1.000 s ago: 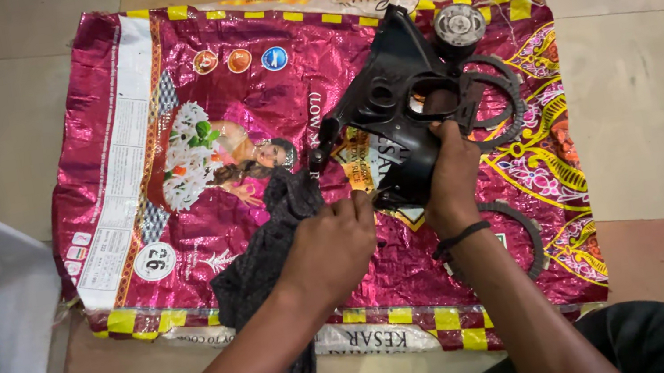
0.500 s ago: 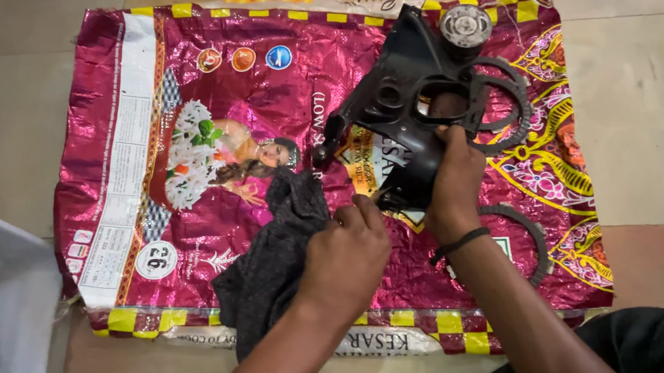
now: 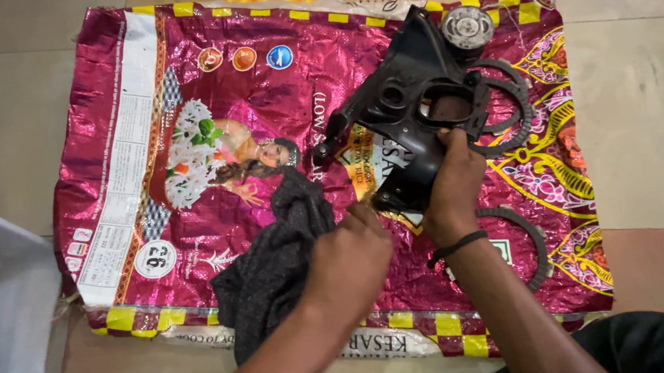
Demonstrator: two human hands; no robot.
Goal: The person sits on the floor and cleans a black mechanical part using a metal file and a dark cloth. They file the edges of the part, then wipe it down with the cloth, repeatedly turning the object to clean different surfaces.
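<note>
Head view: right hand (image 3: 452, 185) grips black housing (image 3: 405, 113) upright; left hand (image 3: 348, 259) clutches dark rag (image 3: 274, 267).

The left half of the magenta sack (image 3: 166, 150) lies bare and gives open passage from the floor side. Its middle is taken up by a dark cloth (image 3: 273, 262) and the black housing (image 3: 415, 124). To the right, ring-shaped plates (image 3: 526, 231) and a round metal part (image 3: 466, 26) crowd the sack's edge. The tiled floor (image 3: 656, 100) beyond is open. A white bag (image 3: 8, 300) blocks the far left.
</note>
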